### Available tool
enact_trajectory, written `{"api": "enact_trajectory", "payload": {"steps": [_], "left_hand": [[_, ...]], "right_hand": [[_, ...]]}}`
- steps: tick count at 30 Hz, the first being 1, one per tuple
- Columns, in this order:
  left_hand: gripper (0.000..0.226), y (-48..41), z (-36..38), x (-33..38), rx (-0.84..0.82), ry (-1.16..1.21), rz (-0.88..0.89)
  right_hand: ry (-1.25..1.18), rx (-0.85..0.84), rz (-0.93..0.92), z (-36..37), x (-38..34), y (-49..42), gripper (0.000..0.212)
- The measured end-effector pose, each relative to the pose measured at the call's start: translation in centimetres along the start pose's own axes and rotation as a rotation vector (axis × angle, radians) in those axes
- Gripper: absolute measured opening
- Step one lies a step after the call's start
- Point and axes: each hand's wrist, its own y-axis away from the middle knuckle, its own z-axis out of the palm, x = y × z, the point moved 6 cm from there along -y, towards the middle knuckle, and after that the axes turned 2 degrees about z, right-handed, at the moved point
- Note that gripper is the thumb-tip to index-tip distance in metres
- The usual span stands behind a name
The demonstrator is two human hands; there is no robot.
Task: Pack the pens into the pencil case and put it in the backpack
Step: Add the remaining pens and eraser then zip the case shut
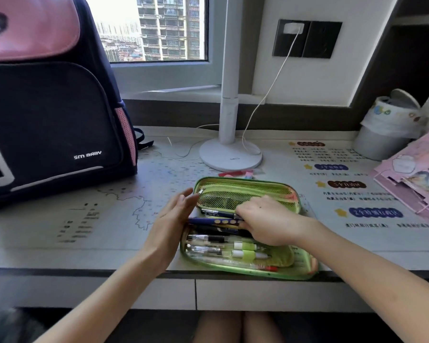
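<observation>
Desk under a window, with a pale printed mat on top. The pencil case lies opened flat at the near edge. It is green fabric with a zip rim and a mesh pocket in the far flap. The pens sit lengthwise in the near half: clear plastic barrels, green caps, dark ones above.

The right hand has its fingers curled down onto the dark pens and appears to pinch them. The left hand is flat with fingers straight, steadying the case's left end.

Judgement: the case is light, with a soft shell that will flex. The smooth pens could roll or spill until it is zipped. Best to close the flap, then lift it by both ends or around the middle.

The backpack, navy cloth with a pink flap, stands well apart at far left. The round base of a white lamp sits behind the case.
</observation>
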Motion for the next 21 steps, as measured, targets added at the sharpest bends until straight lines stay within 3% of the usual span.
{"api": "enact_trajectory", "payload": {"steps": [8, 18, 21], "left_hand": [[0.038, 0.0, 0.0, 0.6, -0.069, -0.201, 0.047], [0.043, 3.3, 3.0, 0.9, -0.327, -0.957, 0.408], [0.044, 3.6, 3.0, 0.8, -0.316, -0.965, 0.423]], "right_hand": [[-0.114, 0.191, 0.024, -1.6, 0.4, 2.1, 0.016], [-0.177, 0.287, -0.055, 1.3, -1.9, 6.4, 0.028], [-0.201, 0.351, -0.037, 0.8, -1.7, 6.6, 0.025]]}}
